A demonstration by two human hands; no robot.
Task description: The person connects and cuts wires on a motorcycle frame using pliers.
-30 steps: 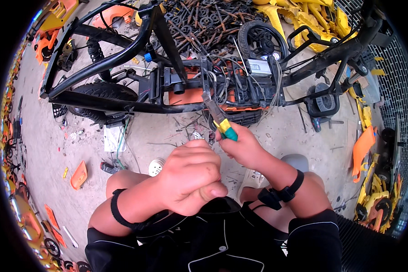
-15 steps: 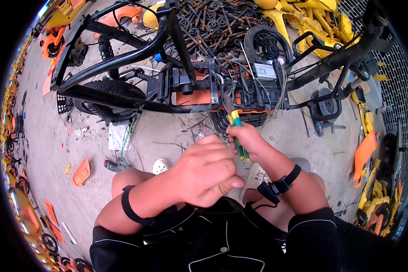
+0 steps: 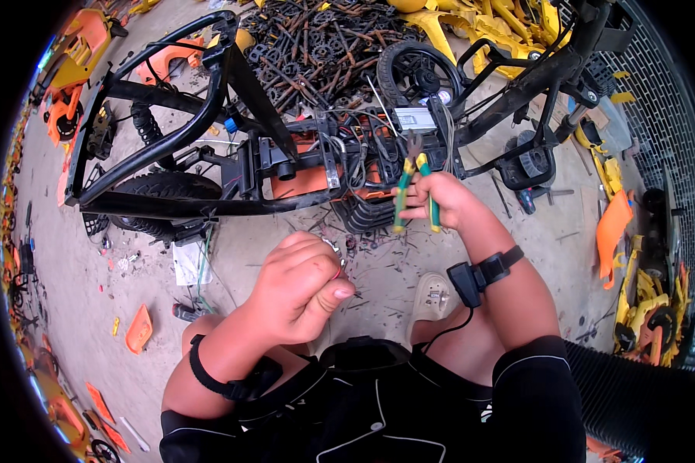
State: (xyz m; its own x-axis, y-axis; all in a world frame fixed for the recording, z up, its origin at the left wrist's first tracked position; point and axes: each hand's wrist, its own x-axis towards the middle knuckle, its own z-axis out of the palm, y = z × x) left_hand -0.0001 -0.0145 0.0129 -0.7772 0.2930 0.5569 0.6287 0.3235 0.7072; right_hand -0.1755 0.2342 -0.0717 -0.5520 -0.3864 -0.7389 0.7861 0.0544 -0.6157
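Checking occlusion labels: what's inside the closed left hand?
The left hand is curled shut; only a small metallic bit and a red sliver peek out by the fingers. The rest is covered.

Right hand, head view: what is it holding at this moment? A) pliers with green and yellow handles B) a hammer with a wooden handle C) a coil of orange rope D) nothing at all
A: the right hand grips pliers with green and yellow handles, their metal tip pointing up into the tangle of wires on the black frame.
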